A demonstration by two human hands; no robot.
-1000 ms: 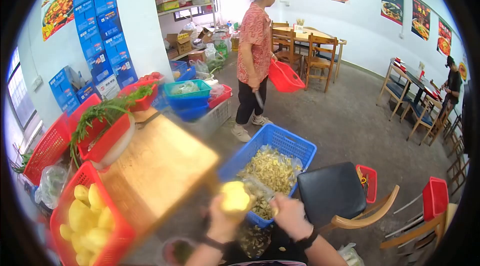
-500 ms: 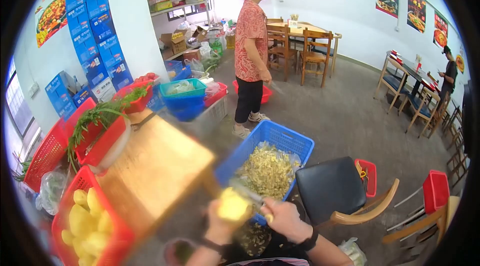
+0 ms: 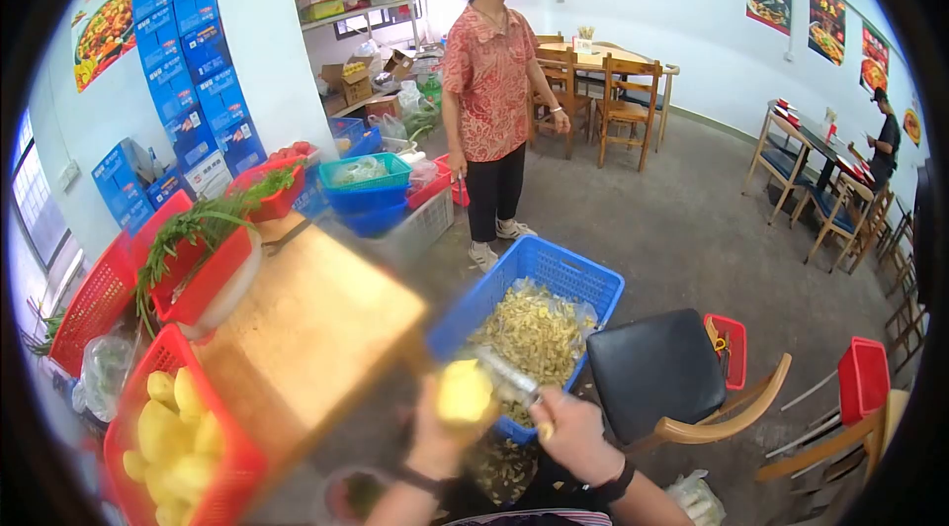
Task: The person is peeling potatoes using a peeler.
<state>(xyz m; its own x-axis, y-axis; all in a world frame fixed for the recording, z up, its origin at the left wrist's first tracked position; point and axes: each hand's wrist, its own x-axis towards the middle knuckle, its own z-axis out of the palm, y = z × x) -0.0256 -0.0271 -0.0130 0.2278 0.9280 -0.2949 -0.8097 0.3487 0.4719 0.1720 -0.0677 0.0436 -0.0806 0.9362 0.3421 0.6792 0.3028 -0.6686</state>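
My left hand is wrapped round a pale yellow peeled potato, low in the middle of the view. Just right of it, my right hand grips the handle of a metal blade or peeler, blurred by motion, which points up and left beside the potato. Beyond both hands is a blue basket holding a heap of peelings. At the lower left, a red basket holds several peeled potatoes.
A wooden table stands at left, with red baskets of greens by its far edge. A black-seated chair is at right. One person stands beyond the blue basket; another person is far right.
The person in the patterned shirt has turned more toward the camera, arms now apart. The blade in my right hand has tilted and shifted slightly away from the potato.
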